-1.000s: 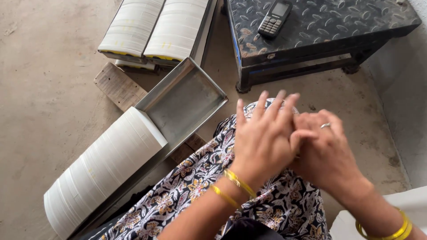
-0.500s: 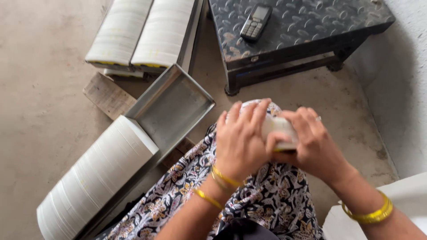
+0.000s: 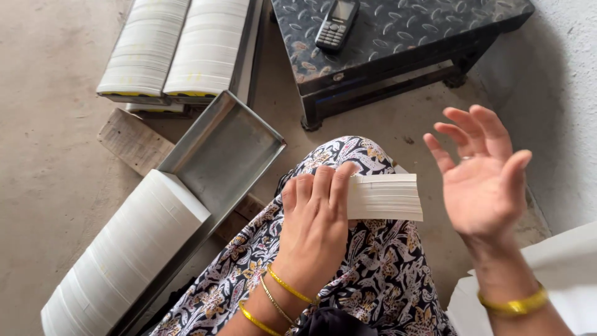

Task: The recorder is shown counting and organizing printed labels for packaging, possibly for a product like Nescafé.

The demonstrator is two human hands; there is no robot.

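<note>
We see bare concrete floor [image 3: 56, 155] open on the left, while a white wall [image 3: 559, 93] closes in on the right and a dark metal stand [image 3: 404, 37] with a checker-plate top, carrying a black keypad phone [image 3: 336, 25], sits just past the knee. Our left hand [image 3: 317, 224] lies fingers-down on a small stack of white paper sheets [image 3: 385, 196], pressing its left end against the patterned cloth [image 3: 373, 267] over our lap. Our right hand [image 3: 482, 177] is lifted off to the right, palm up, fingers spread and holding nothing. A metal trough [image 3: 230, 155] slants beside the knee, its lower part filled with a long row of white sheets [image 3: 118, 249], its upper end bare. Further back, two more troughs [image 3: 180, 50] lie full of white sheets.
</note>
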